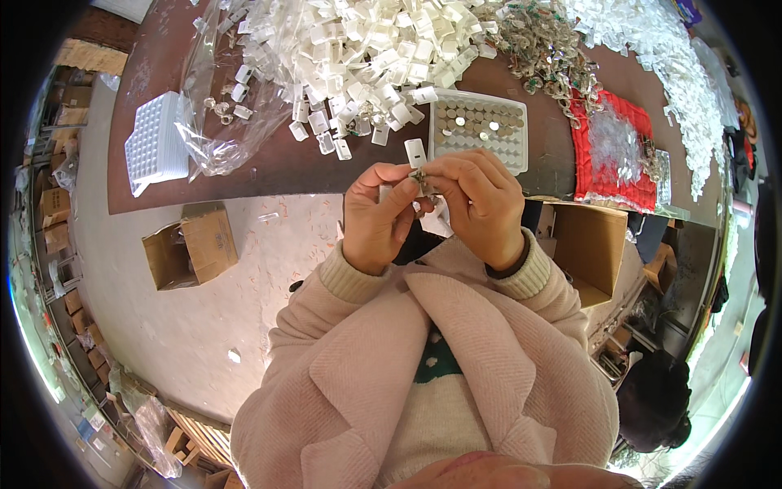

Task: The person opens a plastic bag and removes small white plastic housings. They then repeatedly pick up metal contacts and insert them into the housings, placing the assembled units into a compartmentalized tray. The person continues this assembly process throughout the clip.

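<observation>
Both hands meet in front of my chest, by the near table edge. My left hand is closed, thumb and fingers pinching a small metallic and greenish part. From the other side my right hand pinches at the same part with its fingertips, which hide much of it. A small white plastic housing with a dark slot shows just above the fingertips; whether it is held or lies on the table I cannot tell. Just beyond my right hand sits a white tray of round silver discs, like button cells.
A big heap of white plastic housings covers the far table, beside clear plastic film. Tangled small parts and a red padded holder lie right; stacked white trays stand left. Open cardboard boxes are below.
</observation>
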`<state>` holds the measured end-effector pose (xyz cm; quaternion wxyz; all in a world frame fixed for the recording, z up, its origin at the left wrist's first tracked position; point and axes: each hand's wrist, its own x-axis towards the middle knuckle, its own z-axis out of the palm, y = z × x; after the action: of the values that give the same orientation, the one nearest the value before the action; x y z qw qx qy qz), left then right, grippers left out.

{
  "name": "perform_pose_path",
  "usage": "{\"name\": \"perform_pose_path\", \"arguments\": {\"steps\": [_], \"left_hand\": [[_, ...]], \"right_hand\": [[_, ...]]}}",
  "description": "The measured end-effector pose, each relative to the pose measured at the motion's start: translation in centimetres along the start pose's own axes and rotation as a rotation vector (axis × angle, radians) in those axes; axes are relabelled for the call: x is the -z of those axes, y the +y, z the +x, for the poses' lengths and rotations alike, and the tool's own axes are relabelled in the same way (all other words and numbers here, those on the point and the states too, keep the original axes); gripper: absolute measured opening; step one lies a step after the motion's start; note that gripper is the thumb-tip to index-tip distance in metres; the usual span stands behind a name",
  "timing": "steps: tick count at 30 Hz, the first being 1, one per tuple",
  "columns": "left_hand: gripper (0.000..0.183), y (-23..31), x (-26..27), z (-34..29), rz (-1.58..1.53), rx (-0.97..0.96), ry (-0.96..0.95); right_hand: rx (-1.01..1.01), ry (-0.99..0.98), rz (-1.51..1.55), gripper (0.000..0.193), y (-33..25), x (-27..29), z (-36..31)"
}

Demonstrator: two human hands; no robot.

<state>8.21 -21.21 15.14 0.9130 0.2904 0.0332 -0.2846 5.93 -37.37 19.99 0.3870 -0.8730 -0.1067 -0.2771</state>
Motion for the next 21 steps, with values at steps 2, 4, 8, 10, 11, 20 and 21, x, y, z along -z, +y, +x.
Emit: {"name": "perform_pose_path", "arguments": {"steps": [2,4,8,10,11,20,21], "left_hand": [[0.009,0.0,-0.1,-0.3,0.005,0.017,0.032],[0.010,-0.1,-0.3,-0.5,0.045,0.022,0.089],[0.009,0.0,-0.3,-0.7,-0.010,-0.010,0.027],[0.008,0.1,-0.2,-0.9,-0.029,-0.014,0.007],[0.008,0.1,-0.1,-0.9,-0.033,-0.008,-0.008],[0.009,0.5,-0.9,-1.2,-0.061,0.038,-0.025],[0.010,0.6,-1.0,-1.2,-0.064,0.066,-0.030]], "right_hand": [[-0.040,-0.059,0.041,0.018,-0.3,0.5,0.0],[-0.097,-0.114,0.108,0.017,-0.5,1.0,0.0],[-0.019,-0.083,0.125,0.022,-1.2,1.1,-0.6],[0.022,-0.073,0.130,0.025,-1.2,1.0,-1.0],[0.007,-0.074,0.152,0.026,-1.2,0.9,-1.2],[-0.196,-0.024,0.327,0.023,-1.3,1.2,-1.6],[-0.356,0.020,0.410,0.020,-1.2,1.0,-1.2]]}}
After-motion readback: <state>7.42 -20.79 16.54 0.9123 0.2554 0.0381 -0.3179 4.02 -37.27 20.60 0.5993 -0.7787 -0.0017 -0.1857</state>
